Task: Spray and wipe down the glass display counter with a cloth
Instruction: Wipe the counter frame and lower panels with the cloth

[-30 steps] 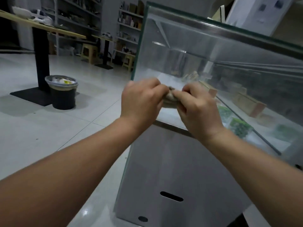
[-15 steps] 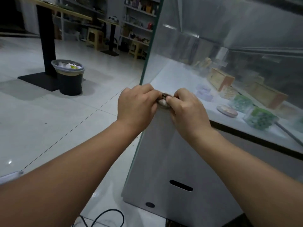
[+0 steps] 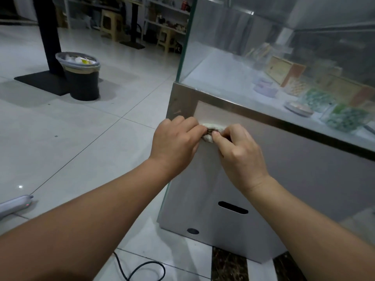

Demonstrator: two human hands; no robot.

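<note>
Both hands meet on a small wadded cloth (image 3: 213,126), off-white with a dark brownish patch. It is held against the smooth grey lower panel of the glass display bench (image 3: 304,179), just under its brushed metal strip and near the left corner. The left hand (image 3: 176,142) pinches the cloth's left end with curled fingers. The right hand (image 3: 241,155) pinches the other end between thumb and bent fingers. Together they hide most of the cloth.

Above the strip rise upright panes, green at the edge and hazy. Through them, blurred, a pale shelf carries wooden boxes (image 3: 284,72), clear packets of green beads (image 3: 345,118) and a shallow round dish (image 3: 298,108). Low on the panel sit a dark oblong slot (image 3: 233,207) and a round hole (image 3: 192,231).

The floor (image 3: 81,149) is glossy pale tile. A round dark bin (image 3: 81,82) with a crinkled plastic liner stands against a black post's flat foot (image 3: 38,82). A black cable (image 3: 146,268) loops near the forearms, and a rounded grey device (image 3: 14,205) lies at the left edge
</note>
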